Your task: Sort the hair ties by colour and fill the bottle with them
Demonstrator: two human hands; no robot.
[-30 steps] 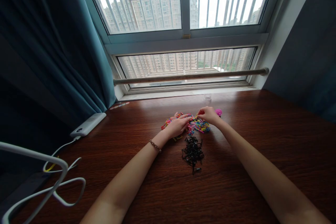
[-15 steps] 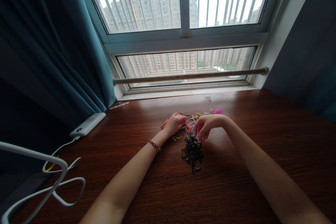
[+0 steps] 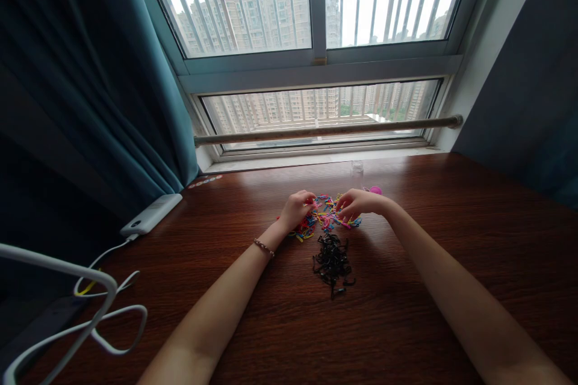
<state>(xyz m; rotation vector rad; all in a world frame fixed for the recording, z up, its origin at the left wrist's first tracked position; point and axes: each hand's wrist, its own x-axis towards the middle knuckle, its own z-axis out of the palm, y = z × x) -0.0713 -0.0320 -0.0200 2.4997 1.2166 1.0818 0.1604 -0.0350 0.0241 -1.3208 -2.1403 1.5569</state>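
Left hand (image 3: 297, 211), right hand (image 3: 356, 203) at coloured pile (image 3: 327, 222) on table (image 3: 383, 325), beyond black pile (image 3: 332, 257); fingers curled, any grip impossible to tell; picking-through seemingly underway; next move calls for fine pinch

And the brown table (image 3: 383, 325) carries colourful bands (image 3: 326, 221), a black pile (image 3: 332, 258) just nearer, clear jar (image 3: 356, 174), pink disc (image 3: 376, 190), white box (image 3: 151, 215)!

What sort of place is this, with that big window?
Probably a room at home, perhaps high up: a blue curtain hangs beside the window, tall buildings show through it, and a wooden surface lies below.
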